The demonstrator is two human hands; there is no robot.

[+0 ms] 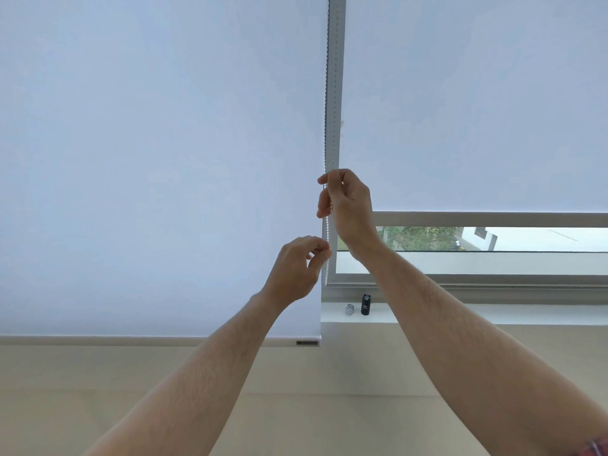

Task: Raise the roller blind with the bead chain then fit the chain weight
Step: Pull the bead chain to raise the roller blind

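A white bead chain (326, 93) hangs down the right edge of the large left roller blind (158, 159), in front of the grey window post. My right hand (345, 202) is closed around the chain at mid-height. Below it, my left hand (297, 268) pinches the same chain between thumb and fingers. The left blind's bottom bar (158, 340) hangs low, below the sill level. A small silver chain weight (349, 309) stands on the white sill, to the right of the chain's lower end.
A black cylinder (366, 304) stands on the sill (493, 312) beside the silver piece. The right blind (477, 110) is partly raised, showing a strip of window (427, 238). Beige wall lies below the sill.
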